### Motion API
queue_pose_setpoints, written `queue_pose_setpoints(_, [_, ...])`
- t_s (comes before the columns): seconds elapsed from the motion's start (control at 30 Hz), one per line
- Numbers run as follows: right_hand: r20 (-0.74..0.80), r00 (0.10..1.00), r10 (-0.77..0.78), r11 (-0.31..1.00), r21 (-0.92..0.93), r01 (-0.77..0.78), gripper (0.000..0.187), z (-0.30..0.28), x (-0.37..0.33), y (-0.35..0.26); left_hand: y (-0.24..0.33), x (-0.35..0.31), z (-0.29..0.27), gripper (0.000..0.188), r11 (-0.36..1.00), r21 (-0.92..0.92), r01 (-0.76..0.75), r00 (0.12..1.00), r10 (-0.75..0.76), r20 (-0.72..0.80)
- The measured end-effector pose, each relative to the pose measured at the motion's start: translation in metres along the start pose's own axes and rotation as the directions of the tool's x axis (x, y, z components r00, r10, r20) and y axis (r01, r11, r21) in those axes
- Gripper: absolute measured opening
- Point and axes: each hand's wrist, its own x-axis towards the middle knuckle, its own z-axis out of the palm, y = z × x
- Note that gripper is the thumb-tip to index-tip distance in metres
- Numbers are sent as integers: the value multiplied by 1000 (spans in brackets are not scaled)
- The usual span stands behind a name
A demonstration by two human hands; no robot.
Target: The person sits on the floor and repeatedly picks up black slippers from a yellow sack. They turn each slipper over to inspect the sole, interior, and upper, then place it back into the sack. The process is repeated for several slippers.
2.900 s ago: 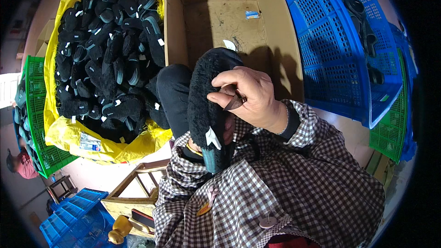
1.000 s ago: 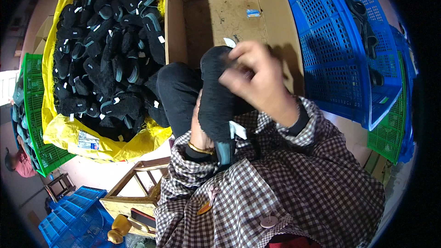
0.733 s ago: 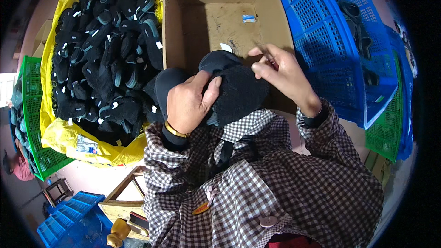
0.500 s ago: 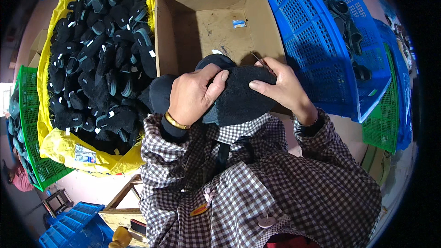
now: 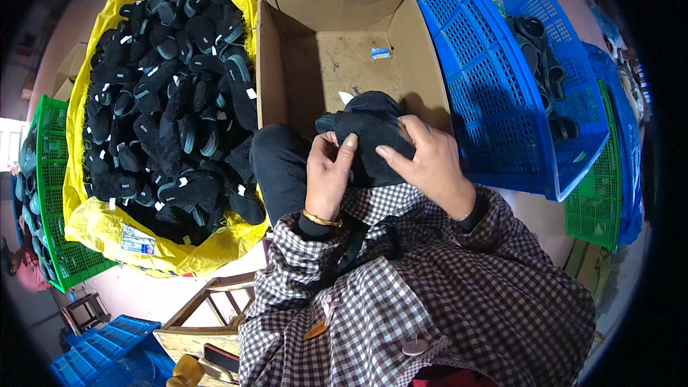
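In front of my lap I hold a black fuzzy slipper with both hands. My left hand grips its left side, thumb lying on the plush top. From the right, my right hand pinches the other side, its thumb pressed on the fleece and its fingers partly hidden behind. A dark rounded part shows just beyond the held piece; I cannot tell whether it belongs to the slipper or to my knee. To the left, a yellow woven bag is heaped with black slippers bearing small white tags.
Ahead stands an open cardboard box with a small blue-and-white scrap inside. Blue plastic baskets holding dark footwear lean on the right. A green crate is far left, a wooden stool at lower left.
Both hands have drawn in around the slipper, and my left hand has shifted right and down. The thin dark tool by my right fingers no longer shows. The view has shifted slightly.
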Motion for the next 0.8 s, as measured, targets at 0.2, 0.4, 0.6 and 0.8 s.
queue_pose_setpoints(0.2, [1,992,128,990,59,-128,53,4,-31,-11,3,-2,-10,12,961,-175,216,976,-208,60])
queue_pose_setpoints(0.4, [73,989,-129,990,67,124,47,14,-32,-11,27,0,-17,35,942,35,335,939,-336,73])
queue_pose_setpoints(0.6, [287,917,-278,960,103,258,44,19,-21,-5,28,-3,-20,36,876,-130,465,885,-460,72])
queue_pose_setpoints(0.8, [231,963,-136,983,151,102,37,17,-25,-26,33,-17,-19,16,895,-206,397,917,-398,36])
